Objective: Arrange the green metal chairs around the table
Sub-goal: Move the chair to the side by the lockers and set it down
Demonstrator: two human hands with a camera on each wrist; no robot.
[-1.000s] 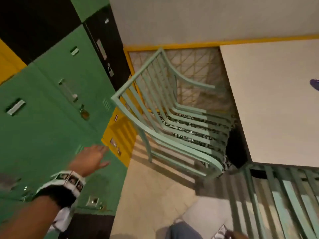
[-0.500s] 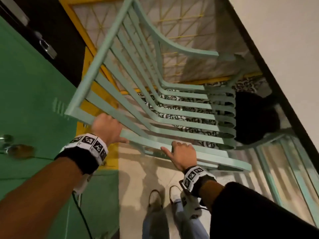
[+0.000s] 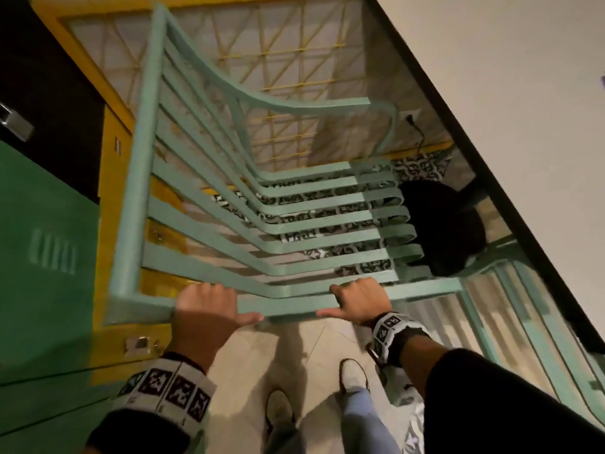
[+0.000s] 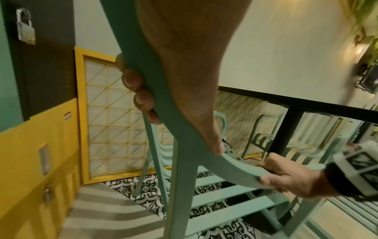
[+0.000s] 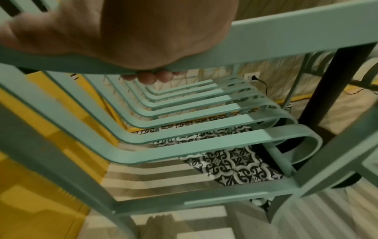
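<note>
Chair (image 3: 262,204) is set between lockers (image 3: 49,257) on left and desk (image 3: 507,109) on right; second chair (image 3: 530,329) tucked under desk.

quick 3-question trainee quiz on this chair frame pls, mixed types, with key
1. True or false: both hands grip the same armrest of the green chair.
2. Multiple choice: what lies directly under the seat slats? A) patterned black-and-white tiles B) a red rug C) bare grass
3. Fill in: the table stands to the person's ____ of the chair.

Key:
1. True. The left hand and the right hand curl their fingers round the near armrest.
2. A, the tiles.
3. Right.
</note>
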